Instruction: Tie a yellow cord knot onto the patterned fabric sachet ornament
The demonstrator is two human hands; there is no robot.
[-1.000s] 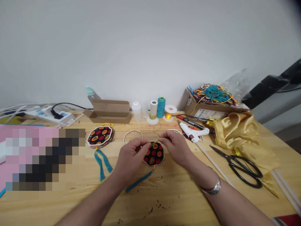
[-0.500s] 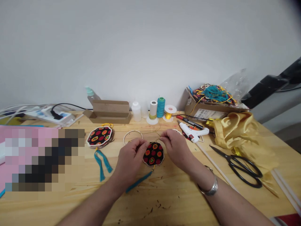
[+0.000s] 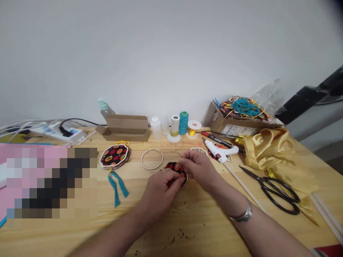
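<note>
A black fabric ornament [image 3: 171, 166] with red and orange flowers lies on the table, partly hidden beneath my hands. My left hand [image 3: 162, 187] is closed, its thumb and forefinger pinched over the ornament's lower part. Just above the ornament, my right hand [image 3: 199, 167] pinches a thin gold cord [image 3: 177, 153], which runs back toward the spools. The ornament's teal tassel is hidden behind my left hand. Beyond my left hand rests a pale hoop [image 3: 152, 169]. A cut-out lattice piece [image 3: 199, 150] lies behind my right hand.
Left sits a stack of similar ornaments [image 3: 114, 156] with teal tassels [image 3: 114, 189]. Along the wall stand a cardboard box [image 3: 125, 134], a white bottle [image 3: 155, 127] and thread spools [image 3: 183, 123]. At right are a glue gun [image 3: 218, 150], black scissors [image 3: 278, 192], gold cloth [image 3: 270, 150] and a filled carton [image 3: 233, 129].
My left hand has moved right and toward me, from the ornament's upper edge to its lower part. The hoop has come fully into sight, and the tassel is covered.
</note>
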